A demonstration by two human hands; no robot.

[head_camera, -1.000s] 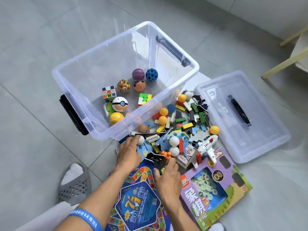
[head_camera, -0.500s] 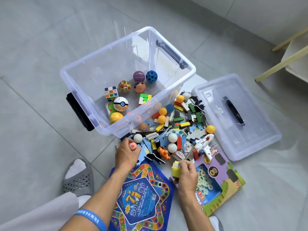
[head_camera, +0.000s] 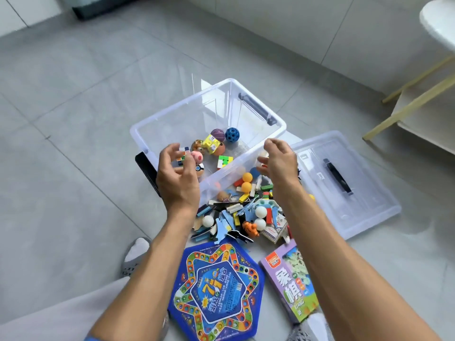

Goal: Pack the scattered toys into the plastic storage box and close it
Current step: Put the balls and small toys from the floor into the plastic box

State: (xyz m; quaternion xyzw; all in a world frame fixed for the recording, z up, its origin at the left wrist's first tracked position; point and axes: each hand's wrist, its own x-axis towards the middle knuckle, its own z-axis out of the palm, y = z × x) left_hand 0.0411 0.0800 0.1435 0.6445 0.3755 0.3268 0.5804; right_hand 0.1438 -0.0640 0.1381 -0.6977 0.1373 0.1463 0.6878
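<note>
The clear plastic storage box (head_camera: 182, 104) stands open on the floor, holding a purple ball (head_camera: 217, 134), a blue holed ball (head_camera: 232, 134), puzzle cubes and other small toys. My left hand (head_camera: 177, 173) hovers over the box's near left corner, fingers loosely curled and empty, with a pink ball (head_camera: 197, 157) just beyond the fingertips. A yellow block toy (head_camera: 211, 142) is inside the box, above the other toys. My right hand (head_camera: 279, 161) hangs relaxed and empty over the near right corner. The scattered toy pile (head_camera: 246, 207) lies in front of the box.
The clear lid (head_camera: 364, 212) with a black handle lies to the right of the box. A blue star-shaped game board (head_camera: 219, 291) and a purple chess box (head_camera: 293, 284) lie nearest me. My slippered foot (head_camera: 134, 257) is on the left. Pale wooden furniture legs (head_camera: 406, 107) stand at the right.
Both hands rose from the pile to above the box and let go. The pink ball left my left hand, and the yellow block left my right hand.
</note>
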